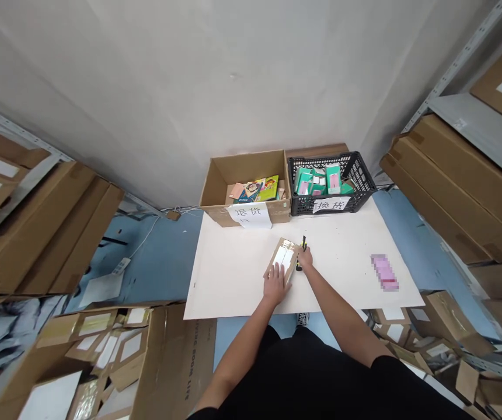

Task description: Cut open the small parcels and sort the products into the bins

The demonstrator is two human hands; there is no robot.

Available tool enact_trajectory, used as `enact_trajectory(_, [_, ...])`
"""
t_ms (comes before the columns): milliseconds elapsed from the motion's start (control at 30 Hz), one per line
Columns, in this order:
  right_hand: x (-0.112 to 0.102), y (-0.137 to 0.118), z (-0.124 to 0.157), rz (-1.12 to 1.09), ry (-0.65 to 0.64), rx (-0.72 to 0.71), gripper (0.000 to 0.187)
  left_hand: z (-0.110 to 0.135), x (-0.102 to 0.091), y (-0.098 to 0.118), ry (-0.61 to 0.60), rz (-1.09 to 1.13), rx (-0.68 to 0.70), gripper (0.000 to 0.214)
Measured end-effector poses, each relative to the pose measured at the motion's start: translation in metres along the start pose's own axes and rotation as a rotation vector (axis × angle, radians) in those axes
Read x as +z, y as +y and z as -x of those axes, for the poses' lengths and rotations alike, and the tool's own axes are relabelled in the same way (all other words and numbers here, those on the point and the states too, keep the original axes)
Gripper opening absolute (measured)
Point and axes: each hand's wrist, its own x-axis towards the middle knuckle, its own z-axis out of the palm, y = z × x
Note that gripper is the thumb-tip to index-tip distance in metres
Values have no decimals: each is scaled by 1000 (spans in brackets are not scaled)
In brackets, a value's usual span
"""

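A small cardboard parcel (293, 249) with white labels and shiny tape on top lies slanted on the white table (229, 274). On the near end of the parcel rests my left hand (276, 284), its fingers spread over the label. At the parcel's right side my right hand (306, 257) is closed around a black and yellow utility knife (304, 240); one end sticks out above the fingers, the other below. Whether its blade is out is too small to tell.
Along the table's back stand a labelled cardboard box (216, 217) holding books and a black crate (367, 184) of green-and-white packages. A blurred pink item (384, 272) lies at the right. Cartons of parcels (154, 356) stand on the floor; shelves (474, 116) hold boxes.
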Motion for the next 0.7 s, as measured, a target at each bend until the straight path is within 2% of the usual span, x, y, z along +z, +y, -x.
enact_trajectory(67, [11,-1,8,-234,-82,-11,41,1,-4,-15,-15,36,58,99])
enact_trajectory(133, [20,2,19,-497,-199,-41,41,0,-13,-40,-14,109,41,99])
enact_trajectory(200, [30,4,30,-666,-273,-46,37,0,-23,-71,-5,197,-13,93])
enact_trajectory(300, [49,3,42,-627,-174,7,34,0,-32,-119,70,229,-17,90])
enact_trajectory(400, [75,-2,52,-423,-72,79,34,1,-28,-154,46,163,169,90])
enact_trajectory(467, [93,-8,60,-369,-108,96,35,1,-21,-169,-36,139,255,95])
enact_trajectory(533, [111,-18,69,-395,-176,57,35,2,-14,-180,-62,155,257,103])
enact_trajectory(700, [140,-51,91,-555,-298,-21,28,10,-7,-212,-36,367,97,109])
